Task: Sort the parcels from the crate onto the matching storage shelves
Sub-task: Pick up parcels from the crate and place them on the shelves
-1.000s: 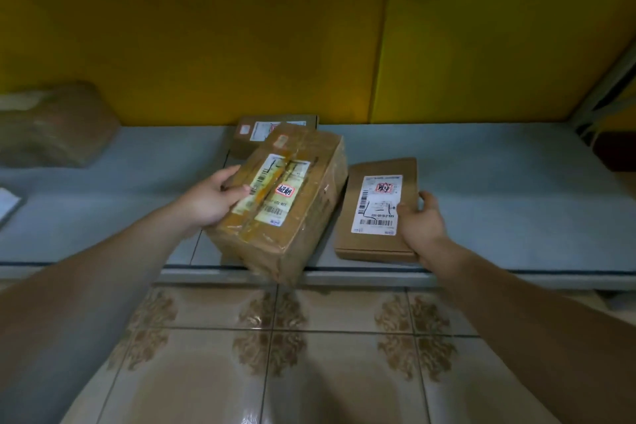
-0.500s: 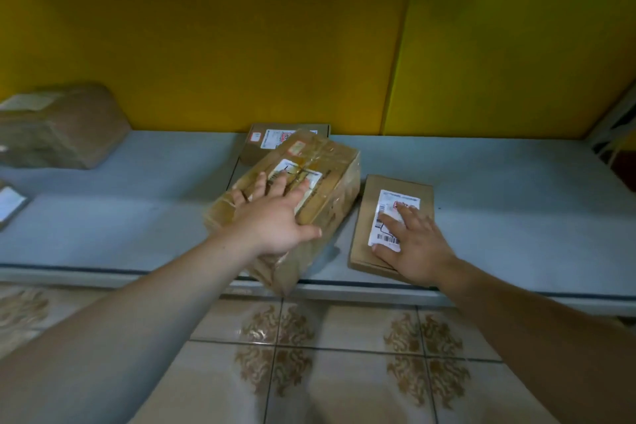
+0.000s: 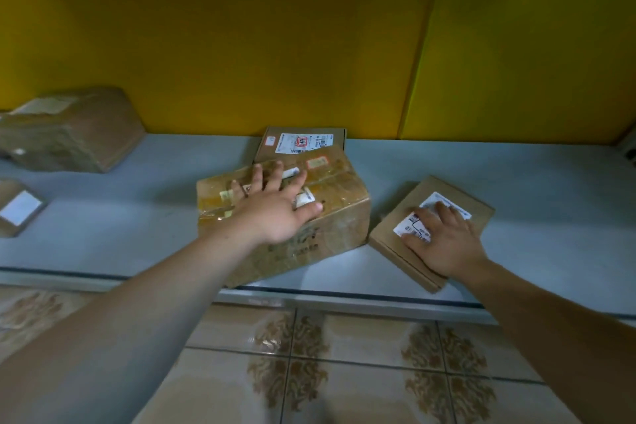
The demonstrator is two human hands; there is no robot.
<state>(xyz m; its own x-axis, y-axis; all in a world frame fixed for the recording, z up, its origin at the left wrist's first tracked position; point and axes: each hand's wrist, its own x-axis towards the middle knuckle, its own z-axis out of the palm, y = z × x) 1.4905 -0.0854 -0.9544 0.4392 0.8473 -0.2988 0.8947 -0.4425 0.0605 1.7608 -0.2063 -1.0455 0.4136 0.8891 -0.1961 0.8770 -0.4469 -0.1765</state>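
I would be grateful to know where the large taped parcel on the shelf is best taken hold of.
Probably a two-hand grip on its short ends, coming from the front. The taped parcel is too wide and tall for one hand, another box sits right behind it, and the left hand only lies flat on top.

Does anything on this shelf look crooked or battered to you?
Yes. The big taped box under the left hand sits skewed, one corner at the shelf's front edge, its tape wrinkled. The flat parcel under the right hand also lies at an angle. Nothing looks torn or spilled.
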